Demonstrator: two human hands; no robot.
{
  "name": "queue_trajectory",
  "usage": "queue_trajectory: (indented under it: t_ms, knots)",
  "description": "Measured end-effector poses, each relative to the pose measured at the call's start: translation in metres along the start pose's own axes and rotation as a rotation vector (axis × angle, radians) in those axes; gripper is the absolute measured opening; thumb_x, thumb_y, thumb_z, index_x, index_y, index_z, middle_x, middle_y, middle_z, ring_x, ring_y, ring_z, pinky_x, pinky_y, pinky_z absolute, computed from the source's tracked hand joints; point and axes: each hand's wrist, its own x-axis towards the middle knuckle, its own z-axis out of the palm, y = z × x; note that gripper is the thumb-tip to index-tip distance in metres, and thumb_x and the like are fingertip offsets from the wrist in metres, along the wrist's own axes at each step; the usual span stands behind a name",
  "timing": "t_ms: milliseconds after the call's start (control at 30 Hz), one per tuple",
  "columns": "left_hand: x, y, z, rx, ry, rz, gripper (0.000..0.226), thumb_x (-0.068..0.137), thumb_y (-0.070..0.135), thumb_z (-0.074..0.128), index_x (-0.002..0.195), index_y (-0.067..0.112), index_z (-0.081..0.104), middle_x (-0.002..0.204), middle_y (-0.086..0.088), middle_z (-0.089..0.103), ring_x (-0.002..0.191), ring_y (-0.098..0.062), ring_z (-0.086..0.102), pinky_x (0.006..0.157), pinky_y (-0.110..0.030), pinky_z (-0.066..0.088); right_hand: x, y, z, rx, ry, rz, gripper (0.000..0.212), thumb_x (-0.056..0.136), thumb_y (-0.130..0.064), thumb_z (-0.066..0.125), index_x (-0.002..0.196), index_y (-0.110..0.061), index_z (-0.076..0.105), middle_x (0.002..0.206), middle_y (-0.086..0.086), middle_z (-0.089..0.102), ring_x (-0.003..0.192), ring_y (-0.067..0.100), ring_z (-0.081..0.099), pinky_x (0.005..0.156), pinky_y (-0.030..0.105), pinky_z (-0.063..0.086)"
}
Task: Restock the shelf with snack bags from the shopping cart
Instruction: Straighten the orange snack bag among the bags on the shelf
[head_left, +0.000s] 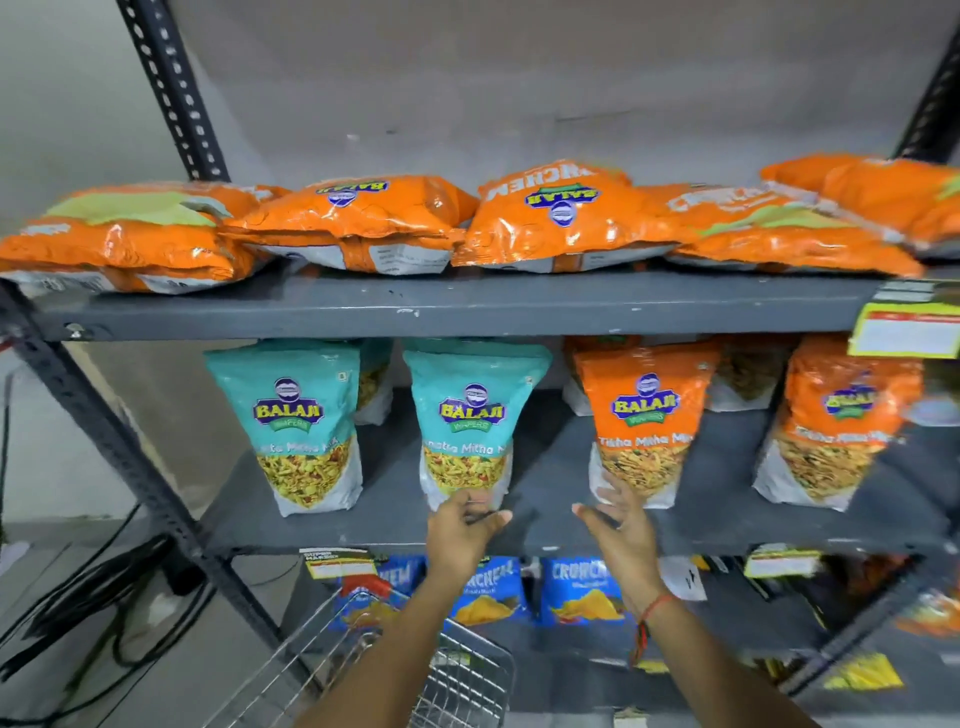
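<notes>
On the middle shelf (545, 467) stand two teal snack bags, one at the left (301, 415) and one at the centre (470, 415). Right of them stand two orange bags, the nearer (644, 410) and the farther (841, 415). My left hand (462, 530) reaches to the bottom edge of the centre teal bag, fingers spread at its base. My right hand (618, 525) is open, fingertips close to the bottom left corner of the nearer orange bag. Neither hand grips a bag. The wire shopping cart (467, 686) is below my arms.
Several orange bags (566, 218) lie flat on the top shelf (467, 306). Blue snack bags (576, 592) stand on the lower shelf. Yellow price tags (904, 327) hang on shelf edges. Black cables (104, 597) lie on the floor at left, beside the rack's post (93, 426).
</notes>
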Motion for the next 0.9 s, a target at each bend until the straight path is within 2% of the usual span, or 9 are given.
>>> queue_trajectory:
  t_ms: [133, 200, 367, 467, 533, 633, 700, 767, 900]
  knots:
    - [-0.017, 0.029, 0.077, -0.011, -0.138, 0.016, 0.029, 0.065, 0.017, 0.082, 0.089, 0.016, 0.066, 0.083, -0.005, 0.068, 0.068, -0.015, 0.063, 0.062, -0.026, 0.051, 0.001, -0.006, -0.09, 0.067, 0.224, 0.01, 0.048, 0.081, -0.005, 0.068, 0.124, -0.018, 0.051, 0.116, 0.016, 0.06, 0.106, 0.03, 0.059, 0.086, 0.032, 0.046]
    - [-0.013, 0.028, 0.095, -0.029, -0.156, -0.007, 0.027, 0.066, 0.015, 0.082, 0.087, 0.018, 0.065, 0.084, -0.008, 0.068, 0.066, -0.016, 0.062, 0.06, -0.025, 0.051, 0.011, 0.0, -0.11, 0.007, 0.196, 0.044, 0.05, 0.082, -0.013, 0.069, 0.127, -0.02, 0.049, 0.117, 0.013, 0.061, 0.108, 0.028, 0.059, 0.087, 0.037, 0.045]
    - [-0.004, 0.008, 0.116, -0.036, -0.145, -0.084, 0.032, 0.062, 0.019, 0.084, 0.08, 0.033, 0.062, 0.094, -0.014, 0.071, 0.073, -0.022, 0.062, 0.074, -0.044, 0.054, 0.024, 0.01, -0.125, -0.102, 0.104, 0.114, 0.062, 0.084, -0.019, 0.069, 0.137, -0.025, 0.039, 0.124, 0.008, 0.053, 0.107, 0.027, 0.057, 0.096, 0.046, 0.046]
    - [0.002, 0.011, 0.126, -0.05, -0.162, -0.105, 0.047, 0.064, 0.015, 0.083, 0.106, 0.021, 0.062, 0.111, -0.013, 0.066, 0.082, -0.02, 0.062, 0.084, -0.046, 0.054, 0.038, 0.008, -0.126, -0.095, 0.034, 0.154, 0.068, 0.084, -0.012, 0.067, 0.142, -0.019, 0.033, 0.137, 0.013, 0.045, 0.116, 0.03, 0.053, 0.1, 0.049, 0.045]
    - [0.015, 0.018, 0.146, -0.066, -0.182, -0.111, 0.065, 0.068, 0.009, 0.08, 0.126, 0.011, 0.051, 0.119, -0.012, 0.058, 0.09, -0.02, 0.059, 0.089, -0.042, 0.051, 0.066, 0.014, -0.132, -0.111, -0.017, 0.169, 0.074, 0.083, -0.008, 0.068, 0.145, -0.016, 0.028, 0.145, 0.014, 0.038, 0.125, 0.032, 0.047, 0.104, 0.052, 0.042]
    - [0.031, 0.023, 0.167, -0.075, -0.195, -0.123, 0.079, 0.069, 0.008, 0.079, 0.137, 0.008, 0.037, 0.123, -0.011, 0.054, 0.1, -0.019, 0.054, 0.09, -0.035, 0.048, 0.103, 0.022, -0.131, -0.131, -0.13, 0.16, 0.082, 0.078, -0.004, 0.072, 0.145, -0.017, 0.026, 0.145, 0.006, 0.039, 0.134, 0.024, 0.039, 0.105, 0.042, 0.04]
    - [0.039, 0.022, 0.176, -0.069, -0.204, -0.121, 0.076, 0.07, 0.007, 0.078, 0.135, 0.007, 0.039, 0.118, -0.008, 0.057, 0.097, -0.019, 0.056, 0.086, -0.03, 0.047, 0.117, 0.028, -0.127, -0.165, -0.222, 0.151, 0.073, 0.076, -0.002, 0.072, 0.138, -0.017, 0.036, 0.134, 0.001, 0.05, 0.126, 0.018, 0.047, 0.093, 0.02, 0.045]
    - [0.044, 0.018, 0.18, -0.056, -0.183, -0.117, 0.066, 0.07, 0.007, 0.079, 0.128, 0.007, 0.047, 0.118, -0.011, 0.063, 0.093, -0.02, 0.059, 0.083, -0.033, 0.05, 0.121, 0.03, -0.123, -0.181, -0.278, 0.139, 0.059, 0.075, 0.001, 0.071, 0.124, -0.02, 0.046, 0.123, 0.001, 0.06, 0.11, 0.009, 0.057, 0.075, 0.009, 0.049]
    - [0.049, 0.012, 0.178, -0.033, -0.116, -0.116, 0.061, 0.068, 0.014, 0.081, 0.122, 0.011, 0.053, 0.117, -0.011, 0.066, 0.091, -0.023, 0.063, 0.082, -0.045, 0.056, 0.125, 0.034, -0.117, -0.183, -0.3, 0.097, 0.056, 0.072, -0.003, 0.075, 0.113, -0.028, 0.047, 0.113, -0.003, 0.063, 0.1, 0.005, 0.06, 0.071, 0.013, 0.049]
